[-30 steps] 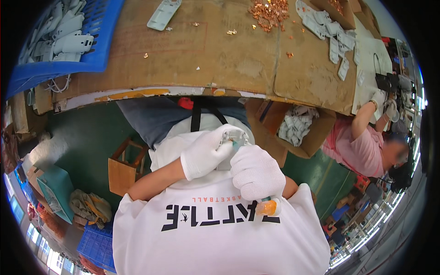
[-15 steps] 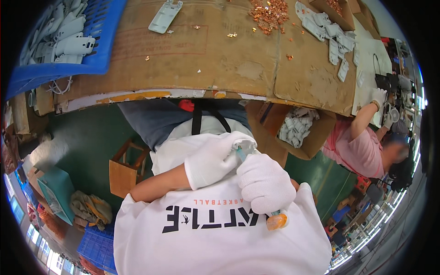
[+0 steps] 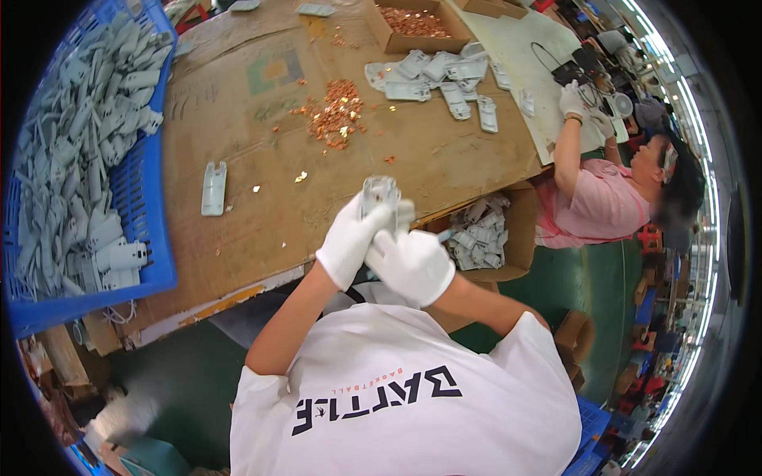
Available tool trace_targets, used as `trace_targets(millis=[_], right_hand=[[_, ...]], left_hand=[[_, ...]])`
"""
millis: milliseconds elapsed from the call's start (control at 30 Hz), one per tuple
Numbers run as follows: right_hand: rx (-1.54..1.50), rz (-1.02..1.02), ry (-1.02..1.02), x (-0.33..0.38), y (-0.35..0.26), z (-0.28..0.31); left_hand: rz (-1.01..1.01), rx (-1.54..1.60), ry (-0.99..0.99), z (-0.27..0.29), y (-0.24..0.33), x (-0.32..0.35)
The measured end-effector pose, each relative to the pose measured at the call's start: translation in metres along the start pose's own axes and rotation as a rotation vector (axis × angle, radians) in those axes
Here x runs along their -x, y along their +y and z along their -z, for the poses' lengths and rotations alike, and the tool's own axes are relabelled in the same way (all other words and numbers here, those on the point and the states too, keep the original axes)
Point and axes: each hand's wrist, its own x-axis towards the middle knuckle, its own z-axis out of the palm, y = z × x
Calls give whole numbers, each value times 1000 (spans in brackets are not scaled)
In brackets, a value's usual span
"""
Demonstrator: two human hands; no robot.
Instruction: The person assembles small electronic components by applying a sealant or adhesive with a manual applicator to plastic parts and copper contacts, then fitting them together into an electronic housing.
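My left hand [image 3: 348, 244], in a white knit glove, grips a light grey plastic housing [image 3: 381, 190] just above the table's near edge. The housing stands tilted up, its hollow side partly visible. Against its lower end lie the fingers of my right hand [image 3: 417, 268], gloved too and slightly blurred. A short teal stick-like tool [image 3: 445, 236] pokes out beside the right hand, which seems closed around it; the rest of it is hidden. Loose copper-coloured small parts [image 3: 335, 115] lie in a pile beyond my hands. One more grey housing [image 3: 213, 189] rests to the left.
A blue plastic basket [image 3: 163, 230] full of grey housings stands at left. Further housings [image 3: 454, 97] lie at the far right, near a cardboard box [image 3: 383, 37] of copper parts. Below the table edge is a carton [image 3: 520, 238] of white-grey pieces. A co-worker [image 3: 595, 194] sits at right.
Both hands have moved from close to my chest forward to the table edge, with the housing. The tool's orange end, visible before, is now hidden. The view has shifted, showing more of the table.
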Motion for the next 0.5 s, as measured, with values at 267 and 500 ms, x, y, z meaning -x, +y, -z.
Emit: trace_targets(millis=[267,500], right_hand=[[277,-646,13,32,339,-82],[274,-842,71,25,361,-85]], left_hand=[[-240,-34,101,41,3,-16],[-382,-325,555,110,22,76]])
